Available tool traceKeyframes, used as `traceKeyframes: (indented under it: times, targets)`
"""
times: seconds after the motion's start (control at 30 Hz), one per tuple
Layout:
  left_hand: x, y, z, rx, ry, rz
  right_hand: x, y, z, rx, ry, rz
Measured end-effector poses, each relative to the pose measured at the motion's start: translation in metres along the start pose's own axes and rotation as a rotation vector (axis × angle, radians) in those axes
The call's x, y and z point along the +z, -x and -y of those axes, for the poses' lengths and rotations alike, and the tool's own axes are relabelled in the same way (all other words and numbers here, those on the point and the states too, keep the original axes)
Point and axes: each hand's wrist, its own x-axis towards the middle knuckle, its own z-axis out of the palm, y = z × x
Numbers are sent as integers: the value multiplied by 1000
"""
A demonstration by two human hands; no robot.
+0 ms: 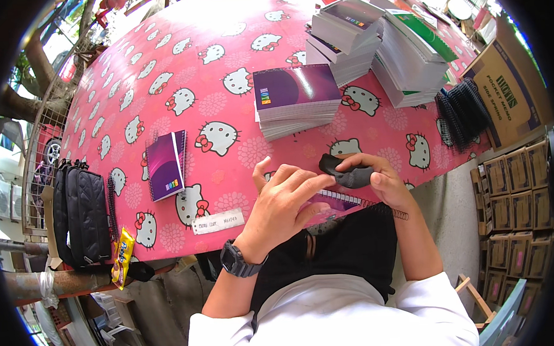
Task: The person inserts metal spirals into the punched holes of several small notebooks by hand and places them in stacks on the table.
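Note:
My right hand is closed around a black, soft-looking piece whose exact kind I cannot make out. Just below it lies a purple notebook at the table's near edge, partly covered by my hands. A wire coil runs along its holes and sticks out past its right end, beneath my right wrist. My left hand is spread over the notebook's left part, fingers stretched toward the black piece; whether the fingertips touch it is unclear. Beyond my hands sits a stack of purple-covered notebooks.
Taller stacks of pages and green-covered books stand at the back right. Black coils lie beside a cardboard box. On the left are a coil-bound notebook, a black bag and a yellow packet.

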Motion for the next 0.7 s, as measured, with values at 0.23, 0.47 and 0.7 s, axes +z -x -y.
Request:
traceKeyframes:
  times: [0.23, 0.47, 0.7]
  targets:
    - [0, -1, 5, 28, -47, 48, -3, 2, -3, -7, 17, -21]
    - [-5, -3, 11, 72, 64, 65, -2, 3, -8, -13, 41, -34]
    - [7, 0, 15, 67, 48, -79, 3, 3, -9, 35, 8, 30]
